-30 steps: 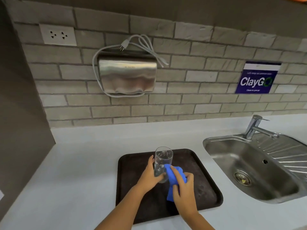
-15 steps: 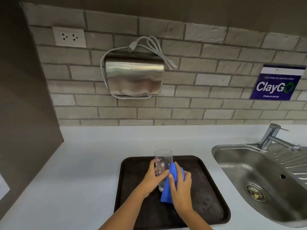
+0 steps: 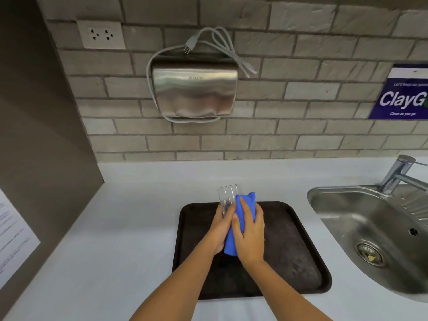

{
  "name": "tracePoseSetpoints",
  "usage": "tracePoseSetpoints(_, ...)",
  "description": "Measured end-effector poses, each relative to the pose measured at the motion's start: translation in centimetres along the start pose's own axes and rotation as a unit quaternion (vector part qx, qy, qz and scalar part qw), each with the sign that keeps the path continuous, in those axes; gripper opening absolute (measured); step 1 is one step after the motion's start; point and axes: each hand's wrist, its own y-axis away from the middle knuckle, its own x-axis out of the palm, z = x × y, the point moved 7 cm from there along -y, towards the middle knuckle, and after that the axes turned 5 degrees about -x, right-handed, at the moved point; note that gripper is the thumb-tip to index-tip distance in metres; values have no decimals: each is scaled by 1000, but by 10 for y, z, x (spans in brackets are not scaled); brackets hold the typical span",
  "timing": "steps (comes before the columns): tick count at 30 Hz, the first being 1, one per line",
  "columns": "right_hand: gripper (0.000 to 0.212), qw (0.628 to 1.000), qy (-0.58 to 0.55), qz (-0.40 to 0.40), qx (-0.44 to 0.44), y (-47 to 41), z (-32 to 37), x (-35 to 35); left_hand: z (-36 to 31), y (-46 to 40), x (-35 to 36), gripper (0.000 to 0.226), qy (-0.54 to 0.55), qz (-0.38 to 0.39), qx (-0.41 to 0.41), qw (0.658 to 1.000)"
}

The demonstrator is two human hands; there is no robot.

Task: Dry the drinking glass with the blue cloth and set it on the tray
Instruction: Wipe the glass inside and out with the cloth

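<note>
A clear drinking glass (image 3: pixel 228 195) is held upright above the dark brown tray (image 3: pixel 287 232). My left hand (image 3: pixel 220 230) grips its lower part from the left; only the rim and upper wall show. My right hand (image 3: pixel 250 235) presses the blue cloth (image 3: pixel 243 209) against the glass's right side, fingers spread over the cloth. The cloth hangs down between both hands and hides the glass's base. The tray lies flat on the white counter, with both forearms crossing its near edge.
A steel sink (image 3: pixel 370 230) with a tap (image 3: pixel 398 174) lies to the right of the tray. On the brick wall hang a steel hand dryer (image 3: pixel 195 91), a socket (image 3: pixel 100 34) and a blue sign (image 3: pixel 403 93). A dark side wall (image 3: pixel 39 126) bounds the left.
The cloth has slid up the glass's right side and now reaches near the rim. The camera has tilted and shifted, so the sink sits further right in view.
</note>
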Motion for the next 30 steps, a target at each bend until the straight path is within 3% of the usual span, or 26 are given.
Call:
tracePoseSetpoints(3,44,997,-77,12,2,-11,6,4,-1,1,-6,48,24,3,1,1000)
tracePoseSetpoints(8,58,976,-194,56,77,-25,12,13,5,6,-21,43,30,-28,-17,999)
tracePoseSetpoints(12,36,989,-120,75,51,-13,24,21,0,15,-26,61,77,-73,18,994)
tracePoseSetpoints(14,40,996,-78,47,16,-3,29,20,3,19,-32,61,93,-115,23,989)
tracePoseSetpoints(18,33,991,-127,35,24,-7,28,15,1,25,-28,52,114,-109,28,987)
tracePoseSetpoints(20,31,972,-211,57,82,-18,21,16,-3,30,-23,49,115,-86,15,990)
tracePoseSetpoints(24,22,896,-332,107,274,-34,-1,26,-6,40,-19,62,112,-79,-25,990)
tracePoseSetpoints(26,24,877,-361,108,298,-30,2,26,-14,43,-16,60,103,-96,-26,990)
tracePoseSetpoints(30,51,946,-275,103,139,-17,33,16,-23,32,-37,52,39,-188,31,981)
